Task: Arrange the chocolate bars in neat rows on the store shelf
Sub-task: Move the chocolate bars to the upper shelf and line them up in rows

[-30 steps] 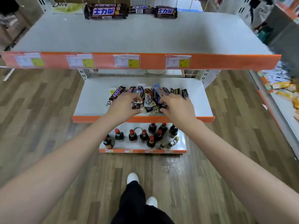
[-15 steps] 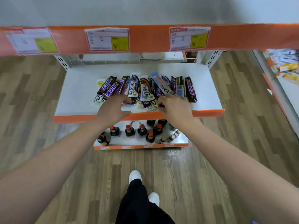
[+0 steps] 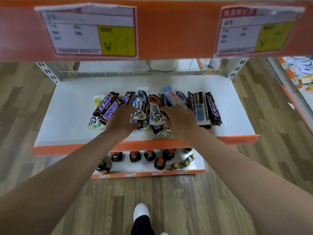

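Bars (image 3: 155,109) look light, slick-wrapped, stiff; take each by its long edges; left hand (image 3: 122,120) and right hand (image 3: 180,120) rest spread on the heap, gripping nothing clearly.

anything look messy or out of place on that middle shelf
Yes. The chocolate bars lie in an overlapping heap rather than rows: the Snickers bars at the left end sit slanted over a white wrapper, and Dove bars overlap in the middle. Only the bars at the right end lie roughly parallel.
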`<state>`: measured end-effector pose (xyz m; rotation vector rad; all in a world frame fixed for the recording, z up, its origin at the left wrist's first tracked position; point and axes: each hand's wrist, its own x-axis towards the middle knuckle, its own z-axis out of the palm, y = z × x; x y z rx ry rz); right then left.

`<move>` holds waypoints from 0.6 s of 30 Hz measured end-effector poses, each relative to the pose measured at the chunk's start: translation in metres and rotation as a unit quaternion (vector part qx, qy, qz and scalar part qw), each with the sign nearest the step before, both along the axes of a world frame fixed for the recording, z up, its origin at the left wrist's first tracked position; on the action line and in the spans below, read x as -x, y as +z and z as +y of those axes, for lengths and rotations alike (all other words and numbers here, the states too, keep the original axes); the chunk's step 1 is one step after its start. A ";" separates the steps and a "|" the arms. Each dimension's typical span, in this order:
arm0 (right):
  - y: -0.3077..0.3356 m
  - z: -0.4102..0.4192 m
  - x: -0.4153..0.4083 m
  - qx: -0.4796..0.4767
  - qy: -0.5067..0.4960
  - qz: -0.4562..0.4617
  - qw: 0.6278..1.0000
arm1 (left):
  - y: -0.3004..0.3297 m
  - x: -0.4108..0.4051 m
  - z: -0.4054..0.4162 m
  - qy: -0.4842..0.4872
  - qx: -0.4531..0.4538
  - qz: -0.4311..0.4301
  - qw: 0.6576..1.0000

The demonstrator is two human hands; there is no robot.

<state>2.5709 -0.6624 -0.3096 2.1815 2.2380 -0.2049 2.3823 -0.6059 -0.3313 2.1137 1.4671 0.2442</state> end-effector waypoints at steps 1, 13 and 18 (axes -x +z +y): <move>-0.003 0.005 0.002 0.008 0.001 0.002 1.000 | -0.002 -0.003 0.005 0.004 -0.002 0.001 1.000; -0.017 0.003 0.026 0.045 -0.015 0.005 0.999 | -0.026 -0.025 0.020 0.045 0.007 0.030 0.999; -0.017 0.002 0.032 0.048 -0.009 0.010 0.999 | -0.027 -0.025 0.022 0.061 -0.002 0.036 0.997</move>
